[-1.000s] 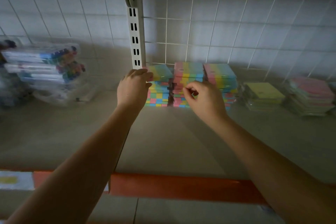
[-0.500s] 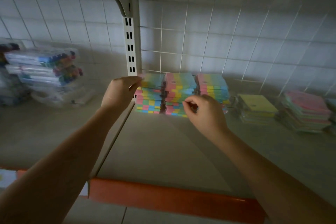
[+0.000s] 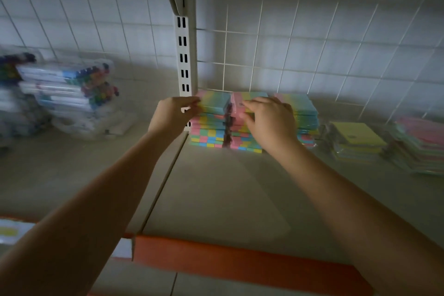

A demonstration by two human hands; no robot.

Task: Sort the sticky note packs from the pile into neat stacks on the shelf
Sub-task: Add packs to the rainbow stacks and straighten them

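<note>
Reaching across the shelf (image 3: 228,199), the left hand (image 3: 171,116) pinches the left stack's (image 3: 209,125) top pack (image 3: 213,104), while the right hand (image 3: 270,122), fingers curled, grips the middle stack (image 3: 241,143). Farther right, against the far grid wall (image 3: 312,43), stand a third stack (image 3: 305,115) and two lower piles (image 3: 355,142).

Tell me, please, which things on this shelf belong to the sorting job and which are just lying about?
Job: left stack, middle stack, right stack, left hand, right hand.
Lying about: marker packs, yellow pads, pink pads.

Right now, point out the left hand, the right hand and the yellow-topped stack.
left hand (image 3: 173,114): head view, back of hand.
right hand (image 3: 271,120): head view, back of hand.
yellow-topped stack (image 3: 355,136): head view, top pack's face.
</note>
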